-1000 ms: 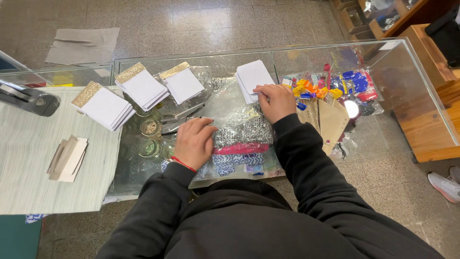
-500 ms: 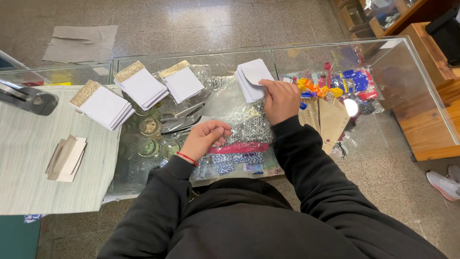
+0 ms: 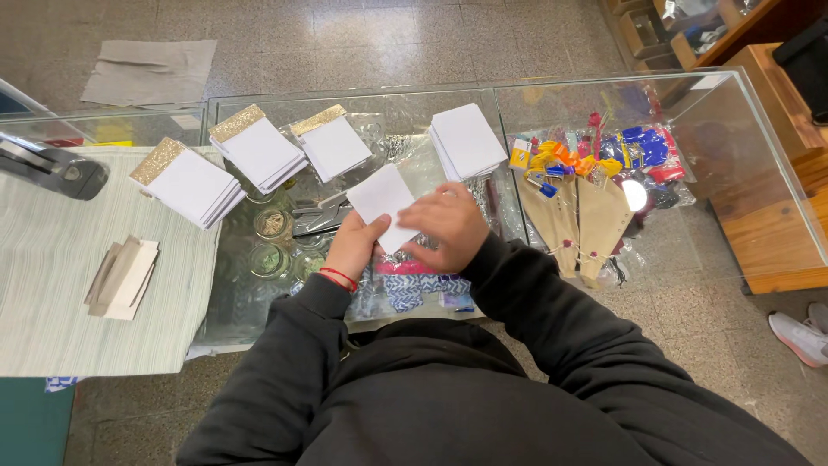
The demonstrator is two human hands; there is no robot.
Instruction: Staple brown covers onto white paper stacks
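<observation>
there is only one view, from a camera worn on the person's head. it looks steeply down and a little forward, over the black sleeves to the glass counter (image 3: 448, 95) in front of the body. the camera is near: the two hands sit close to the middle of the picture, and the chest fills the lower edge. the upper part reaches the tiled floor (image 3: 345, 34) behind the counter. at the right edge it catches a wooden shelf (image 3: 768, 216). no second view shares the scene.
</observation>
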